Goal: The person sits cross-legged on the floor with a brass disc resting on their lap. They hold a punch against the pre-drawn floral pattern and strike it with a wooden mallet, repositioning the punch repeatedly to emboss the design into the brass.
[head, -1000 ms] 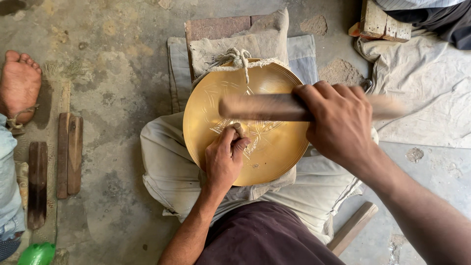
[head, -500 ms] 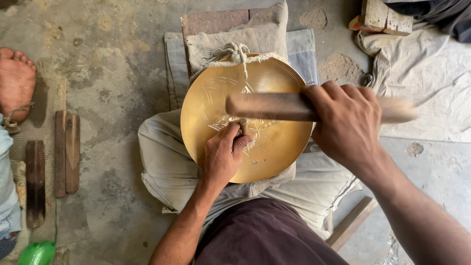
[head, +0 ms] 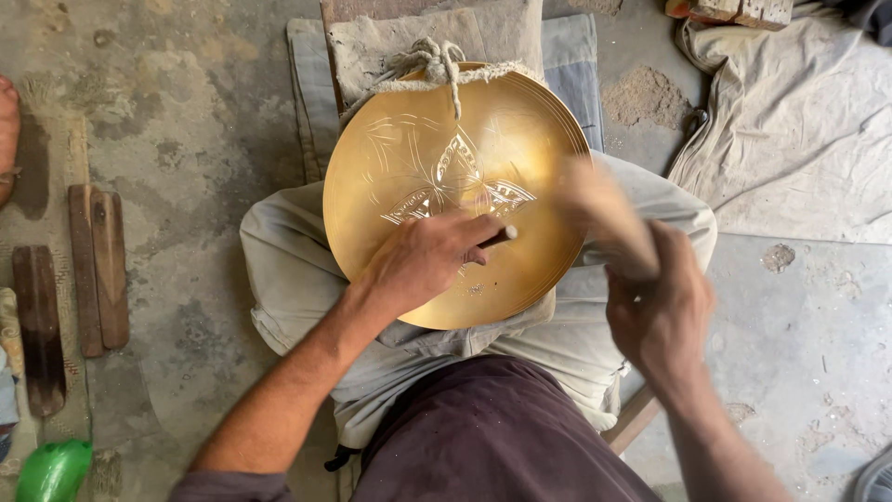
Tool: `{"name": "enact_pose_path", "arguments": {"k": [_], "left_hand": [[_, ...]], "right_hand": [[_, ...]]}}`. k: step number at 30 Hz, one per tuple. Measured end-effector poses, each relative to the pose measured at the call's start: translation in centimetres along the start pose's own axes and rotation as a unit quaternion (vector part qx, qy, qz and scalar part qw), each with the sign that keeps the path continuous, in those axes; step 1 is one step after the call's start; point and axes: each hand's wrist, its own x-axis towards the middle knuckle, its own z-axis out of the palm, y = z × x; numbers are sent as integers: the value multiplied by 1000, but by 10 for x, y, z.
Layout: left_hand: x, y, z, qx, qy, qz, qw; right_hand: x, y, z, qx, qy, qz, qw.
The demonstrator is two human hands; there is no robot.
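Observation:
A round brass plate [head: 520, 158] with an engraved flower pattern rests on my lap, its top edge bound with a knotted rope [head: 437, 60]. My left hand [head: 423, 260] lies on the plate and grips a thin chisel [head: 497, 236] whose tip touches the metal. My right hand [head: 664, 311], blurred with motion, holds a wooden mallet [head: 604, 214] lifted off to the right of the plate's edge.
Padded cloth blocks [head: 372, 42] back the plate. Dark wooden sticks [head: 98, 270] lie on the concrete floor at left, beside another person's bare foot [head: 7, 130]. A crumpled cloth [head: 799, 130] covers the right. A green bottle [head: 51, 469] sits at bottom left.
My right hand swung the mallet from lying across the plate down and to the right, uncovering the engraved flower. The left hand shifted slightly, with the chisel now showing.

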Motion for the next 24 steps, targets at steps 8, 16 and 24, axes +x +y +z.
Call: {"name": "enact_pose_path", "arguments": {"k": [8, 16, 24], "left_hand": [[33, -2, -2, 81, -205, 49, 974], [40, -7, -4, 85, -217, 75, 970], [15, 1, -5, 51, -129, -53, 989]], "right_hand": [[-79, 32, 28, -161, -42, 123, 978], [-80, 42, 29, 38, 29, 188, 981], [-27, 31, 22, -191, 17, -43, 981]]}}
